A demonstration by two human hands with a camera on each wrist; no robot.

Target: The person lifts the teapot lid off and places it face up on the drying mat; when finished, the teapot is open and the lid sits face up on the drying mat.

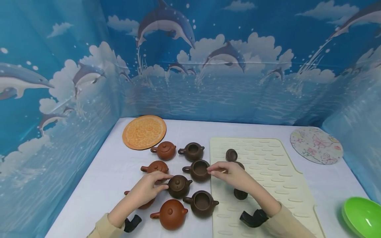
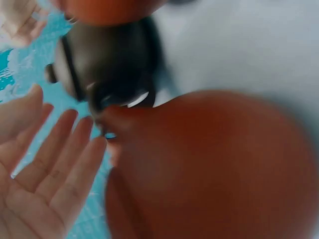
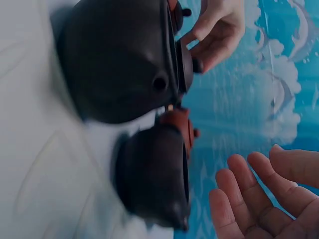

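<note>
Right by the left fingertips, I am seeing a dark teapot [image 1: 179, 189] sitting with its lid on. The left hand [image 1: 146, 189] is reaching toward its handle side, with fingers spreading and the thumb standing apart. From far off, I cannot tell if they are touching it.

The right hand [image 1: 233, 175] is holding its fingers fairly straight, pinching nothing that I can see. Just beside those fingertips, a dark open pot [image 1: 196, 178] is sitting without a lid. Two more open pots are sitting near them, one farther away [image 1: 193, 157] and one closer in [image 1: 200, 213].

Under and around the right hand, small dark lids [image 1: 240, 194] are lying on a cream mat [image 1: 268, 158]. Around the left fingers, four red teapots [image 1: 168, 219] are sitting, one partly hiding behind the hand. Well right of all the fingers, a green bowl [image 1: 352, 219] is resting.
</note>
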